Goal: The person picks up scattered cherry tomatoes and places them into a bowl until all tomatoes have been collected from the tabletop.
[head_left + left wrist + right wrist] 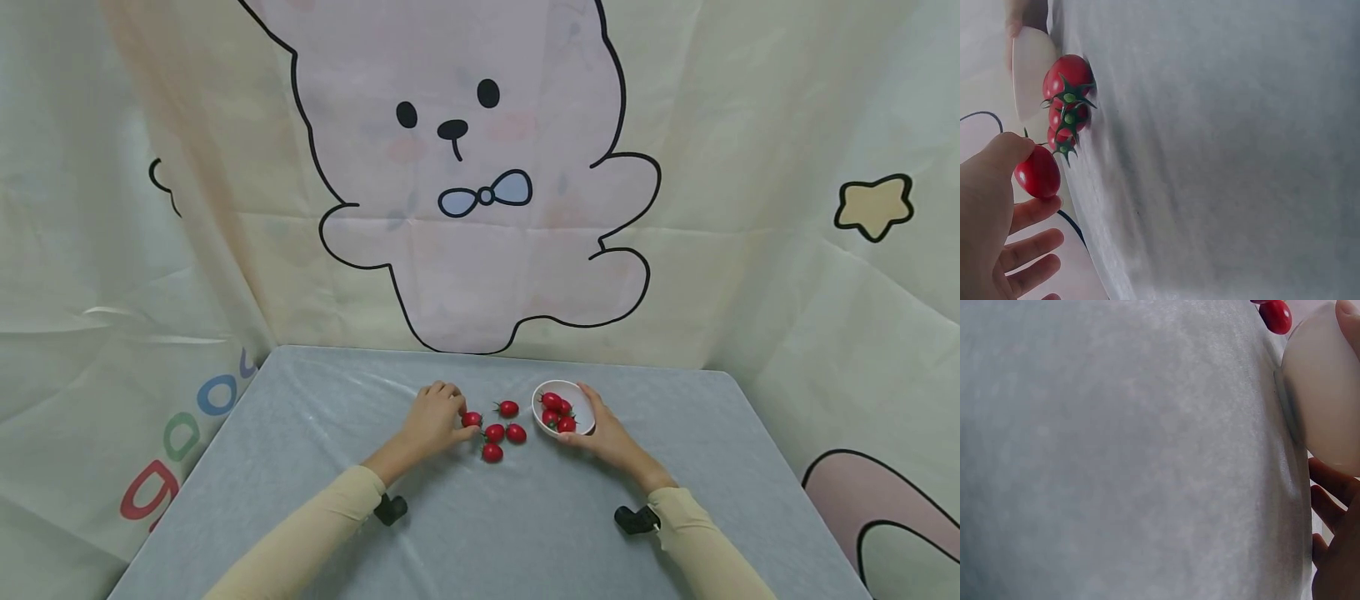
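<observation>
My left hand [433,421] pinches a cherry tomato [1038,172] between thumb and index finger, the other fingers spread. Beside it on the table lie several more red cherry tomatoes [494,433], some with green stems showing. To their right stands a small white bowl [582,408] with several cherry tomatoes [551,401] inside. My right hand [611,438] grips this bowl from its right side, thumb at the near rim and fingers round the far side. In the right wrist view the bowl's outer wall [1325,394] shows close over the tabletop.
A grey-blue cloth [525,525] covers the table. Behind it hangs a pale curtain [720,125] printed with a cartoon bear, and more printed cloth hangs at both sides. A black wrist mount [636,520] sits under the right sleeve.
</observation>
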The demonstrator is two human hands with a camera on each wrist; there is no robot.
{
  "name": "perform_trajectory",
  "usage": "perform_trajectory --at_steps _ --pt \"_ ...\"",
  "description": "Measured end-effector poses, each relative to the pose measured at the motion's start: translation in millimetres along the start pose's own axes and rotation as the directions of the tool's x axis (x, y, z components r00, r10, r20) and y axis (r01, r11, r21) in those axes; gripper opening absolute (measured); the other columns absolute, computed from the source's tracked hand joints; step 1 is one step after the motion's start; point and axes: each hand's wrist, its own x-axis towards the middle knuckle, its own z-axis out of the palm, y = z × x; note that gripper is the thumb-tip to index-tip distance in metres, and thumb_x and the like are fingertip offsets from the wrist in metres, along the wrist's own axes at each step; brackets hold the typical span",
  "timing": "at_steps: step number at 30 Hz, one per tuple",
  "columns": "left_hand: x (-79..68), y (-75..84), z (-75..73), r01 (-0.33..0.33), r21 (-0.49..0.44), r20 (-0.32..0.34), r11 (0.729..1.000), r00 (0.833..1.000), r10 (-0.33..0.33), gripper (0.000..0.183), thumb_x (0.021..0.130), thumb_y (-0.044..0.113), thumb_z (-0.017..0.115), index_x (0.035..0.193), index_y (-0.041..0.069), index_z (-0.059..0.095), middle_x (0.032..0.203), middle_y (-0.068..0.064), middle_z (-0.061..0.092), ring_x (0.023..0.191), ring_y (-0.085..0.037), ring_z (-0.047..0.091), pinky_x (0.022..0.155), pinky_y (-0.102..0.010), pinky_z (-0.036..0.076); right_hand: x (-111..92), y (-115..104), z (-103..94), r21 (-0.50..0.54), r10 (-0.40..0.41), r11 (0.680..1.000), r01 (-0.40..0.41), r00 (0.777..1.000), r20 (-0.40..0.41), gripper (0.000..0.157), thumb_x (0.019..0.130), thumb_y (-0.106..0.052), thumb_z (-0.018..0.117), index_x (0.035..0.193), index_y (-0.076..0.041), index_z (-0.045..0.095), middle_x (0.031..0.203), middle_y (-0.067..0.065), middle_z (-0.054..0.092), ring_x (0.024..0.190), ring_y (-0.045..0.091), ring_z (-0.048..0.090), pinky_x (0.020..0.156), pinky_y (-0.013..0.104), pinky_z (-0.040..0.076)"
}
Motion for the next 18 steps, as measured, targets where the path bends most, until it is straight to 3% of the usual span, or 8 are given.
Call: perform_trajectory --at_steps 7,18 --pt "6.2 5.2 -1.4 -0.013 -0.007 0.015 1.000 1.000 0.013 0.040 0.085 0.057 0.068 0.090 0.017 0.071 0.111 -0.003 0.066 0.109 -0.023 0.057 0.100 -0.049 0.048 -1 -1 -1.2 0.011 -0.004 1.000 0.004 1.000 -0.002 0.112 0.075 -0.051 0.082 0.158 -0.020 0.013 0.157 0.019 0.034 0.144 0.041 0.035 0.112 0.067 0.031" --pt "30.6 25.5 -3.8 -0.038 -0.007 0.017 0.999 0.999 0.038 0.037 0.087 0.054 0.067 0.090 0.019 0.073 0.111 -0.001 0.066 0.111 -0.022 0.057 0.103 -0.047 0.046 -1 -2 -1.7 0.017 -0.008 1.000 0.008 1.000 -0.003 0.112 0.074 -0.052 0.082 0.157 -0.020 0.014 0.156 0.020 0.035 0.143 0.041 0.036 0.113 0.065 0.032"
